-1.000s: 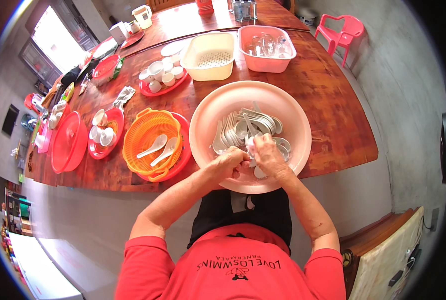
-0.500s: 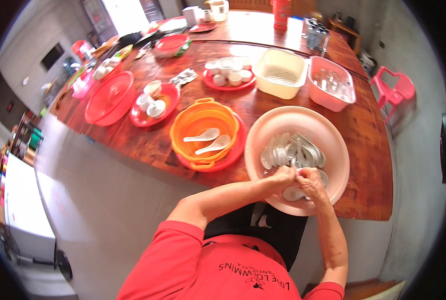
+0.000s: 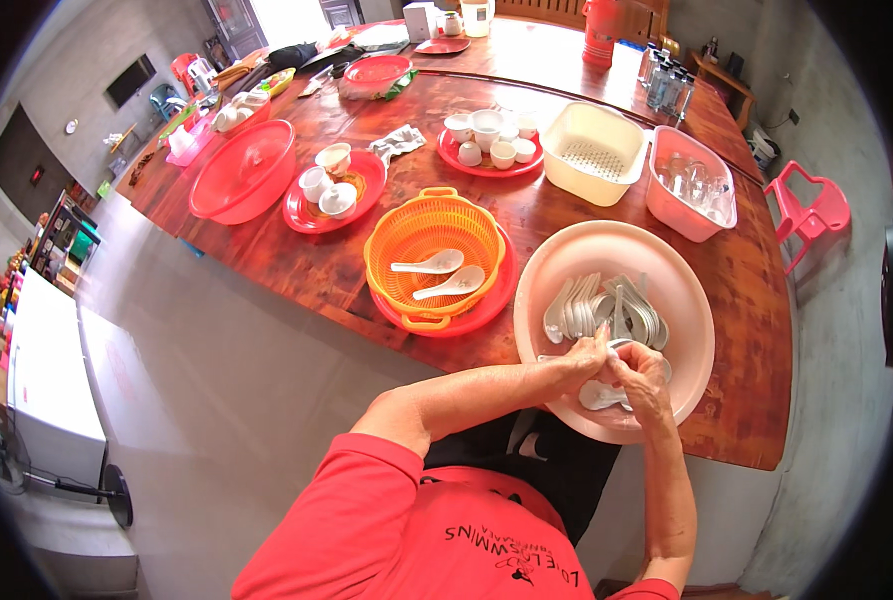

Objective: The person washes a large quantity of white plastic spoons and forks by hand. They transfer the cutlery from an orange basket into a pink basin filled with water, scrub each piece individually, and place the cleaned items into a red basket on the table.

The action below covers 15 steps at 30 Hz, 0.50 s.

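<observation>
**Q:** Two hands meet over one basin; where do they sit, and what do they hold?

**A:** Both work inside the near edge of the pink basin [image 3: 686, 300]. The left hand [image 3: 584, 362] and the right hand [image 3: 644, 378] press close together, fingers curled around a white spoon [image 3: 604, 396] whose bowl shows just below them. Which hand carries the grip cannot be told.

**Q:** What lies in the basin besides?

**A:** A heap of white ceramic spoons [image 3: 606, 310], fanned just beyond the hands, toward the basin's middle.

**Q:** And the neighbouring containers?

**A:** Just left of the basin, an orange basket [image 3: 428, 222] rests on a red plate [image 3: 486, 305]; it contains two white spoons [image 3: 436, 275], side by side. Beyond the basin stand a cream perforated tub [image 3: 591, 155] and, to its right, a pink tub [image 3: 688, 205] with clear glassware inside. A red tray [image 3: 488, 160] carries small white cups; another red tray [image 3: 311, 210], further left, carries three more. A red lid [image 3: 241, 172] lies leftmost, dome up.

**Q:** What surrounds this group?

**A:** All rest on a reddish wooden surface [image 3: 746, 290]. A red jug [image 3: 602, 32] and clear bottles [image 3: 664, 82] stand at the far end; a pink plastic chair [image 3: 808, 215] stands on the floor to the right. Nothing lies between the hands and the heap.
</observation>
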Available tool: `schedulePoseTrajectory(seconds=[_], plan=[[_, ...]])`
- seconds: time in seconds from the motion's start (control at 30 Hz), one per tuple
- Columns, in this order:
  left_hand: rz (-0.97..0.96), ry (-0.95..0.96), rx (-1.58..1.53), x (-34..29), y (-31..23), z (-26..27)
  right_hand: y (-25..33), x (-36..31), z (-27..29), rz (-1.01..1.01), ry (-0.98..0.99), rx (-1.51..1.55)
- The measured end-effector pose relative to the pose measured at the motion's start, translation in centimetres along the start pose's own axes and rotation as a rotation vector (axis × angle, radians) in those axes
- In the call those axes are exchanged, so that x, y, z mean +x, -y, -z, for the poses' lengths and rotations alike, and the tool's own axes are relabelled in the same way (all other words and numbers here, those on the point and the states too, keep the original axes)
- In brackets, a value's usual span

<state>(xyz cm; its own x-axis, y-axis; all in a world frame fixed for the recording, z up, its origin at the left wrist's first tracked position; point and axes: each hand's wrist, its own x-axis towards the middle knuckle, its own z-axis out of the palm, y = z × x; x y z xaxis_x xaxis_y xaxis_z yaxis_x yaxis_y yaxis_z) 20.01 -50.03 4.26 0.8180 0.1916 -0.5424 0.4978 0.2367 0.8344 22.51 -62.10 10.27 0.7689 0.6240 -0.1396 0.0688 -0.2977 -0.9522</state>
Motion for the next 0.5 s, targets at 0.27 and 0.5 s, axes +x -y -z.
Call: schedulePoseTrajectory(seconds=[0.27, 0.5], plan=[[-0.592, -0.029, 0.148, 1.4, 1.5, 0.8, -3.2, -0.3, 1.4, 0.138, -0.016, -0.973], [-0.062, 0.12, -0.425, -2.2, -2.1, 1.5, -1.4, -0.3, 1.7, 0.054, 0.012, -0.778]])
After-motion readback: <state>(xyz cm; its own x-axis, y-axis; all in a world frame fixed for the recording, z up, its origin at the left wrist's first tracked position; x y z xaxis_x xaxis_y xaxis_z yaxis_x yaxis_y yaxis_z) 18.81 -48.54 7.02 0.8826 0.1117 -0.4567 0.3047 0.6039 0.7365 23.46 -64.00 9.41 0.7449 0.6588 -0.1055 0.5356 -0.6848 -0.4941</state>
